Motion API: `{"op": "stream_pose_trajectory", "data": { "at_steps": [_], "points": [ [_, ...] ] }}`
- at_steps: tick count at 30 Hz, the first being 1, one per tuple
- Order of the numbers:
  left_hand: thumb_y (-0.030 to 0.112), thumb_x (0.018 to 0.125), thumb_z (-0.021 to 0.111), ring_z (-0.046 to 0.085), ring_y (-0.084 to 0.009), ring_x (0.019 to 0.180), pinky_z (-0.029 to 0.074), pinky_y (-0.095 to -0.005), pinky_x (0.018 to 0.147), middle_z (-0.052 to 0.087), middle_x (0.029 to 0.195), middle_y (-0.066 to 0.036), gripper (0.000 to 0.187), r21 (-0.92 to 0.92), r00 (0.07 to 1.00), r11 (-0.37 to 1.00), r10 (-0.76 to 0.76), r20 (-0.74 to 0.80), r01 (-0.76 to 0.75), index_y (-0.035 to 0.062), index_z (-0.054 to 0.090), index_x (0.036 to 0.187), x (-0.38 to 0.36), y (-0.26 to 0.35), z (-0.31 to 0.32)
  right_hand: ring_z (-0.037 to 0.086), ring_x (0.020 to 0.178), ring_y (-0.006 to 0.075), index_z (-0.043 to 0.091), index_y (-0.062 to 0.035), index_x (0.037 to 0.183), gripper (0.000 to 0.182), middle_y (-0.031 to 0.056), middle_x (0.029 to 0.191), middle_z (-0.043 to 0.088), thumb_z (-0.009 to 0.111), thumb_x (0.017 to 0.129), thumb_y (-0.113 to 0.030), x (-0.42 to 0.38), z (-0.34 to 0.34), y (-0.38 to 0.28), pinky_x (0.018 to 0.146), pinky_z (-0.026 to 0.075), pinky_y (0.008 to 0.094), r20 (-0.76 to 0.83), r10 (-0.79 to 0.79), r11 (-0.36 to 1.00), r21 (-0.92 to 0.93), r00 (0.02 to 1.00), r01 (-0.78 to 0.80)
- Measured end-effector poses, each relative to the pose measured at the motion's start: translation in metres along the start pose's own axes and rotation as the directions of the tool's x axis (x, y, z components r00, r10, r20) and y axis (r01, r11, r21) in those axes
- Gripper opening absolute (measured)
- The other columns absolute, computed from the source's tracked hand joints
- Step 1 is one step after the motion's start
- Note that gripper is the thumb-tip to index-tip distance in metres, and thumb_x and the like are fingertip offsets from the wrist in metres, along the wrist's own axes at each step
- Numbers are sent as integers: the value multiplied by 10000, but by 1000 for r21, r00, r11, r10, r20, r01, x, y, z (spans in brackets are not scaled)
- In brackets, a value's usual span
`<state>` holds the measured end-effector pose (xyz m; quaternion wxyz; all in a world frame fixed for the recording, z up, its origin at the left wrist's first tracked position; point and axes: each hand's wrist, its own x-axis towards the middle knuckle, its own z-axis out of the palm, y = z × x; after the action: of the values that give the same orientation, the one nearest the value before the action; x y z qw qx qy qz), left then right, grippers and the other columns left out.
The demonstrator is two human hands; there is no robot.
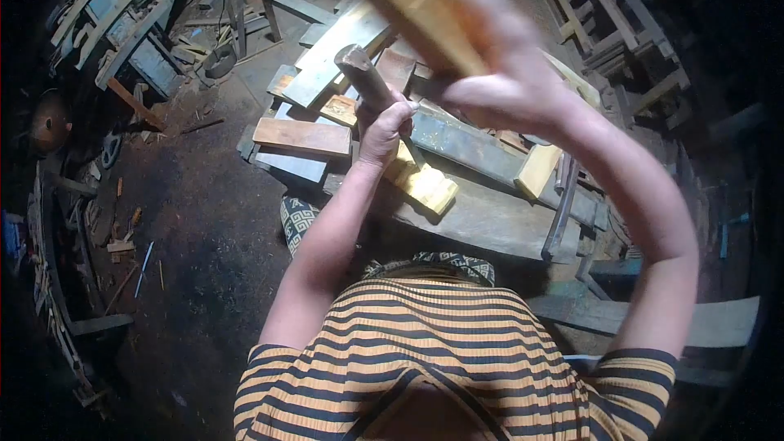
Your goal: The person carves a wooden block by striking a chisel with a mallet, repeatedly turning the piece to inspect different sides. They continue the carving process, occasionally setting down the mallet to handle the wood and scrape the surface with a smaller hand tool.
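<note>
My left hand [384, 132] is wrapped round a chisel with a thick, round wooden handle [360, 73]. The chisel stands tilted, its metal blade reaching down to a yellow wood block [433, 188] that has notches cut in it. Raised at the upper right, my right hand [502, 73] grips a long orange-brown piece of wood [416, 4]. Both that hand and the wood are blurred by motion, and the wood's far end runs out of the top of the view.
Boards and offcuts [302, 136] lie around the block on a worn wooden bench [490, 224]. A metal bar [562, 216] rests on its right part. Wooden racks [612, 24] stand at the upper right, and scraps litter the dark floor [204, 220] at left.
</note>
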<state>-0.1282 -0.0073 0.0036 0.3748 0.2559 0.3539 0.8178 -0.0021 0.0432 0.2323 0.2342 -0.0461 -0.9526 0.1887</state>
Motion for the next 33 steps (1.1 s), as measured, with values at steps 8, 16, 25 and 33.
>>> {"op": "stream_pose_trajectory", "data": {
  "at_steps": [8, 16, 25, 33],
  "points": [
    [20, 756, 611, 439, -118, 430, 378, -265, 421, 447, 572, -6, 151, -17, 997, 997, 77, -25, -77, 79, 477, 723, -8, 17, 6, 625, 782, 198, 538, 40, 1108, 526, 168, 897, 624, 696, 692, -240, 69, -9, -38, 723, 520, 278, 285, 127, 992, -27, 950, -124],
    [8, 712, 621, 474, -112, 422, 380, -251, 412, 482, 521, -22, 140, -37, 998, 999, 12, -55, -14, 53, 505, 647, -6, 21, 9, 598, 826, 226, 590, 12, 1031, 482, 160, 889, 612, 712, 636, -236, 81, -6, -36, 699, 510, 353, 425, 480, 827, -512, 767, -234],
    [48, 739, 644, 478, -106, 422, 388, -250, 413, 498, 526, -21, 137, -51, 999, 998, 35, 12, -35, 49, 523, 674, -4, 12, 2, 617, 820, 245, 567, 22, 1065, 486, 180, 881, 625, 687, 637, -176, 59, 4, -32, 736, 508, 322, 473, 511, 842, -441, 717, -309],
    [13, 757, 628, 533, -144, 520, 450, -285, 493, 504, 648, -32, 142, 43, 998, 999, 19, 61, -22, 61, 501, 797, -8, 11, 0, 616, 709, 203, 568, -17, 1070, 413, 127, 836, 629, 677, 707, -183, 40, 2, -19, 655, 523, 297, 353, -14, 947, -297, 936, 126]
  ]
}}
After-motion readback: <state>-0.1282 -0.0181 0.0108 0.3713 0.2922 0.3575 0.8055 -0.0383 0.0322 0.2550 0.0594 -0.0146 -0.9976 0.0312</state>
